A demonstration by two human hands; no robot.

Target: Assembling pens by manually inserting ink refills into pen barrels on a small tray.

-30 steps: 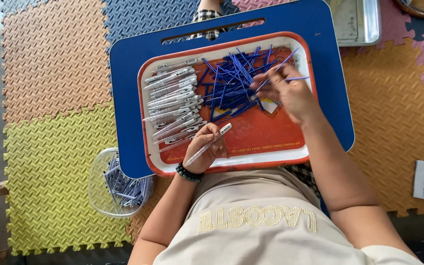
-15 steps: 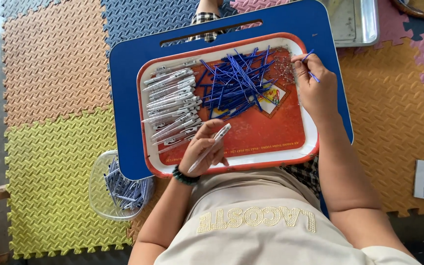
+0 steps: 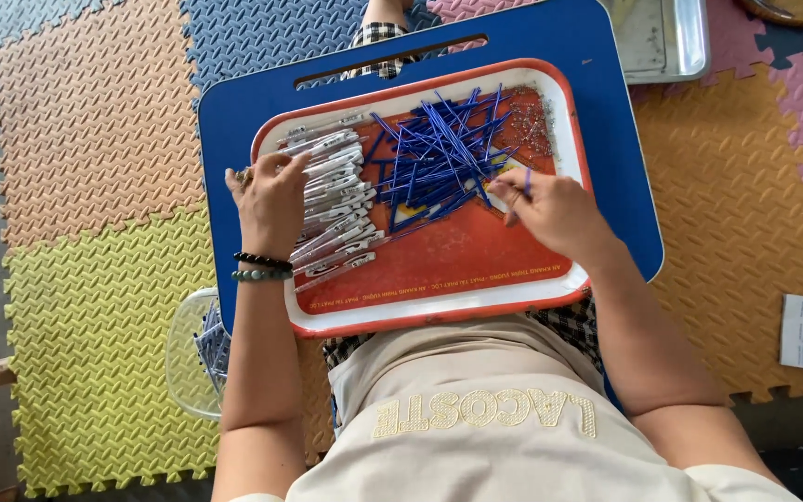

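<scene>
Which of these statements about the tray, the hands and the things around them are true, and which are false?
1. The left hand rests on the row of clear pen barrels. True.
2. The blue refills lie in a bowl on the floor. False: they lie piled on the red tray.
3. The right hand pinches one blue refill. True.
4. The tray sits on a green board. False: the board is blue.
5. A clear container stands left of the person, on the mat. True.
</scene>
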